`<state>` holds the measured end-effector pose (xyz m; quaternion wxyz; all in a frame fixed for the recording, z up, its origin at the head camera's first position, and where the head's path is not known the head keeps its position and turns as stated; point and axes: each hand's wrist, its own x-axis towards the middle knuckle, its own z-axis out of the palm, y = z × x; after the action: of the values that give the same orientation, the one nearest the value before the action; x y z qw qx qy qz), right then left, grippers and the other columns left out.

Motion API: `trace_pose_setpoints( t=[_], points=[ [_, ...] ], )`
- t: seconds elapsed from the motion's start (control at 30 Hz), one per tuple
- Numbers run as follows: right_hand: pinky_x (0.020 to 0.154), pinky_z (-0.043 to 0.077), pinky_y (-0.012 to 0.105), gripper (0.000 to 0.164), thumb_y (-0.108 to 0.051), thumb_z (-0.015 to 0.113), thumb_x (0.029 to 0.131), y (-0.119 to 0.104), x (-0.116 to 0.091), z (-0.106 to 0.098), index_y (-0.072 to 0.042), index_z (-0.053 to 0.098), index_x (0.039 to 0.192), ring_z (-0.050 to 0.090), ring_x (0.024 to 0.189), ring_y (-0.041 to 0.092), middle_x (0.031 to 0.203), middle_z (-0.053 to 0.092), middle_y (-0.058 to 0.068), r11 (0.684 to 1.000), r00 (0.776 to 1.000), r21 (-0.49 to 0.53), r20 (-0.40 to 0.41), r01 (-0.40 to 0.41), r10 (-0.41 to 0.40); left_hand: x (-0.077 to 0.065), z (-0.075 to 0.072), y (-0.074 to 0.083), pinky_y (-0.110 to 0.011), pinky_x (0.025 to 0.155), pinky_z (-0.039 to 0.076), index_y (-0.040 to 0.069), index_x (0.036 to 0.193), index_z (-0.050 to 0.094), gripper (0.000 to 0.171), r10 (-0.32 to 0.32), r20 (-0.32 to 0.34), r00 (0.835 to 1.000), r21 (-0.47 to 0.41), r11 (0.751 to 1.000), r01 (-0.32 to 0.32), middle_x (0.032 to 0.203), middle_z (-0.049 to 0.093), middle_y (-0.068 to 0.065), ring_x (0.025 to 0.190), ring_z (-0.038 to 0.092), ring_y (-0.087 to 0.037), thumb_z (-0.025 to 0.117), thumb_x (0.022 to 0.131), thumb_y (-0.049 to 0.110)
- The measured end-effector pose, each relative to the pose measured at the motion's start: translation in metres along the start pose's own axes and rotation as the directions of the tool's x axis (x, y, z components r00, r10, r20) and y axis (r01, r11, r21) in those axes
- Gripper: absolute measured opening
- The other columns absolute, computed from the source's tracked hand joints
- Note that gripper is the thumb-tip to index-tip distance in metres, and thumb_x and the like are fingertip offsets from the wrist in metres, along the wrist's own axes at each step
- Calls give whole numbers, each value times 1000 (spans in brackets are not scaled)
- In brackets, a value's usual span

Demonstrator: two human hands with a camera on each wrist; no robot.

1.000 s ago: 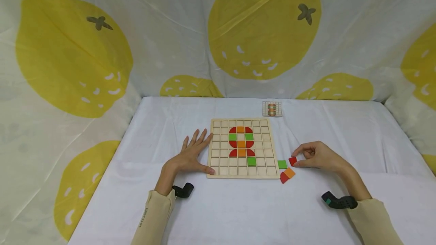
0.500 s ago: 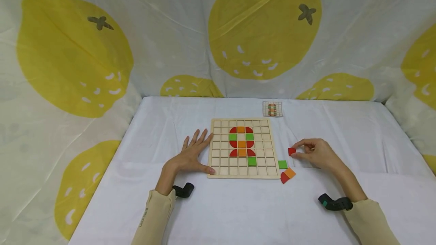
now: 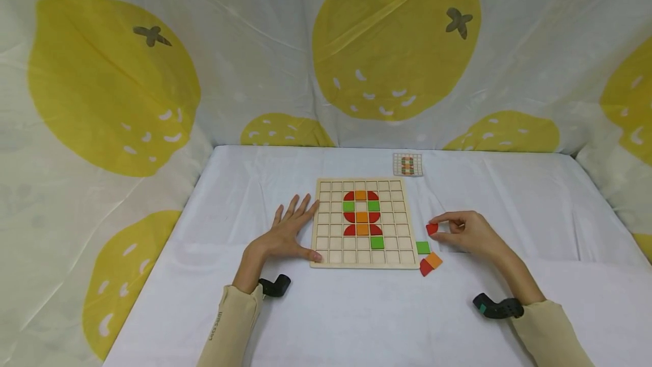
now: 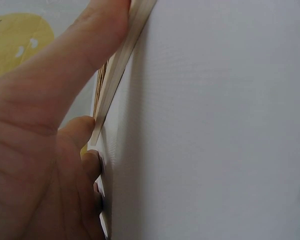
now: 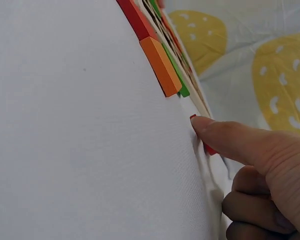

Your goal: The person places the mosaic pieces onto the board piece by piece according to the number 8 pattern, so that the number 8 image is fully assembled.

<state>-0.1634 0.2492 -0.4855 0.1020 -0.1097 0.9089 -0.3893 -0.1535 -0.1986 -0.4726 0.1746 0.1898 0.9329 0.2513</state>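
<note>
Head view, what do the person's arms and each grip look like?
The left sleeve and right sleeve are beige, with small dark lettering on the left. The left wrist device and right wrist device are black and bent, the right with a green patch. Left grip and right grip are gloveless.

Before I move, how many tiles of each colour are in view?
Red tiles: 8 (6 on the grid board, 1 on the white cloth, 1 in the right hand)
Orange square tiles: 4 (3 on the board, 1 off)
Green square tiles: 4 (3 on the board, 1 off)
Total: 16
</note>
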Motion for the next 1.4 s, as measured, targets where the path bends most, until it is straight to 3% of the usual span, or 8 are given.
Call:
trace_pose_setpoints(
  t=[0.4,1.07,1.4],
  points=[
    [51,27,24,23,-27,87,85,-1,-2,-3,-14,79,103,36,62,7,65,37,-3,1000,1000,-21,7,8,-7,0,0,-1,-64,128,-10,20,168,12,128,-1,-1,1000,4,1000,1,176,-4,-9,162,-15,-36,90,73,55],
    [52,29,24,24,-25,86,85,2,-1,-4,-11,78,103,35,61,6,64,34,-5,999,998,17,48,30,-30,1,0,0,-64,128,-11,20,168,11,128,-11,7,1000,-4,1000,11,176,-5,-8,162,-16,-35,90,73,55],
    [52,29,26,23,-24,84,88,-6,1,1,-10,79,106,31,59,6,62,30,-5,998,999,50,21,36,-37,1,1,-1,-64,128,-11,19,168,11,129,-12,7,1000,6,1000,12,176,-5,-9,162,-16,-35,90,73,55]
  ],
)
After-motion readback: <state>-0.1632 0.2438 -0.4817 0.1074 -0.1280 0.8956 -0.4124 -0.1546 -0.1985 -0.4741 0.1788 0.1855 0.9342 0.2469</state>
